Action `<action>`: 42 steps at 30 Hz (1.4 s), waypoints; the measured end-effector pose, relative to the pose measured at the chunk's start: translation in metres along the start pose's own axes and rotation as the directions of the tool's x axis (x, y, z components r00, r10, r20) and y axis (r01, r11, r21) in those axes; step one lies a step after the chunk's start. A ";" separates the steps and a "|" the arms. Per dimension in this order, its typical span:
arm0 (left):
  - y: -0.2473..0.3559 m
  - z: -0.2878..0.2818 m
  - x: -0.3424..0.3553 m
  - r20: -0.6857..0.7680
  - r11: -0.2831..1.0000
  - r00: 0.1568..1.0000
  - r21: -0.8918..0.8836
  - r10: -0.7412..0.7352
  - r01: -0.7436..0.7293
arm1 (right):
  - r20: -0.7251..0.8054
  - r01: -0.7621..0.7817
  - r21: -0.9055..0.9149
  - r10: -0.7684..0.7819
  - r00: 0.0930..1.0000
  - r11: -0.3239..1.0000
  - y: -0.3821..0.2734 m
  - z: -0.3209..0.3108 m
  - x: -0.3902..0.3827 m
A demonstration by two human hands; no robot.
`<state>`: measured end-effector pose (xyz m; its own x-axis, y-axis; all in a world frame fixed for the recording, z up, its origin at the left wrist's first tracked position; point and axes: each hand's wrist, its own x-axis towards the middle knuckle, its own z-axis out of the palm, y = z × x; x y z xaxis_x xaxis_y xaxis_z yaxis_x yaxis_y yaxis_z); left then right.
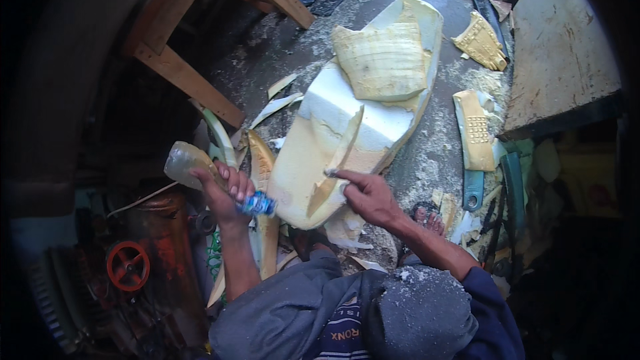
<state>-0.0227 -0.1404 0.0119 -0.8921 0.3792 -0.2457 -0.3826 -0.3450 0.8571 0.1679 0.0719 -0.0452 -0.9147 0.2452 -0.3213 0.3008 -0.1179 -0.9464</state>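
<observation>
A large cream and white foam seat block point(293, 160) lies on the floor in front of me. My left hand point(227, 183) is closed around a cloudy plastic bottle point(187, 162) with yellowish contents. A shiny blue wrapper or label point(257, 204) shows on the other side of that hand; whether it belongs to the bottle I cannot tell. My right hand point(370, 197) has its index finger stretched out to a long narrow foam strip point(343, 150) on the seat block, its other fingers curled. A curved, ridged foam piece point(383, 60) lies across the block's far end.
Foam offcuts point(283, 85) and pale dust litter the floor. A wooden frame point(193, 87) stands at the far left, a rusty cylinder point(160, 247) with a red handwheel point(128, 266) below it. At right lie a dotted foam piece point(477, 127) and a worn board point(560, 60).
</observation>
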 end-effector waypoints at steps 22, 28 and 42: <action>-0.021 0.038 0.009 -0.141 0.931 0.953 0.293 0.268 -0.219 | 0.532 -0.413 0.760 -0.116 0.839 0.501 -0.029 0.046 -0.011; -0.037 0.029 0.010 -0.077 0.854 0.962 0.445 -0.262 0.269 | -0.071 0.020 0.372 0.008 0.997 0.928 -0.015 -0.032 0.007; -0.072 0.024 0.002 0.123 0.596 0.853 0.765 -0.507 0.244 | -0.302 -0.050 -0.424 -0.089 0.949 0.904 0.016 -0.035 0.034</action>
<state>0.0091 -0.0943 -0.0388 -0.5378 0.6038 -0.5884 -0.2616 0.5439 0.7973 0.1517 0.1119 -0.0728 -0.8136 0.5337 -0.2306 0.4320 0.2896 -0.8541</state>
